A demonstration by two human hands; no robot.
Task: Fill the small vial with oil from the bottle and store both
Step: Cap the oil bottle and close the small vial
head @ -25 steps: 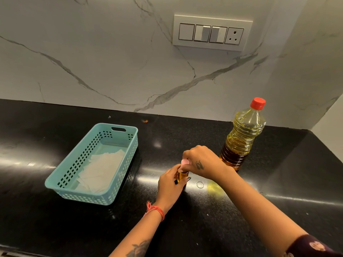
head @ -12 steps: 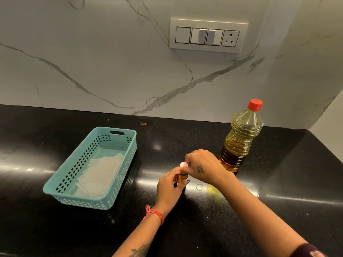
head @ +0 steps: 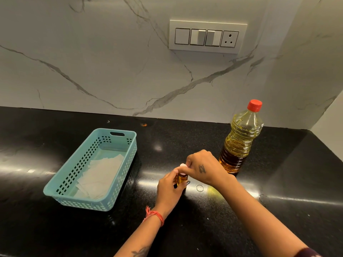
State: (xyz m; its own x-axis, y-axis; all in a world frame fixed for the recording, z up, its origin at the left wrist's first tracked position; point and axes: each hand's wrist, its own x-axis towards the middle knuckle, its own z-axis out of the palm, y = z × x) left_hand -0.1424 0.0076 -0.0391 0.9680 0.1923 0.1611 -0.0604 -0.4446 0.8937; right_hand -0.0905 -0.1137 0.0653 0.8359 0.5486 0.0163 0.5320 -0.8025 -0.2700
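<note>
Not much moved in that last second: the left hand (head: 169, 188) kept its grip closed round the vial (head: 182, 179) on the table (head: 278, 229), and the right hand (head: 202, 168) stayed pinched on the pink cap (head: 183, 165). The vial looked full of oil, so I'd guess capping was nearly done, with the bottle (head: 241, 140) closed just behind and the basket (head: 118, 133) waiting for both

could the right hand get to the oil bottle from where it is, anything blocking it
Probably yes. The oil bottle stands capped just behind the right hand, with only bare counter between. But that hand is busy on the vial's cap, so it must let go first.
</note>
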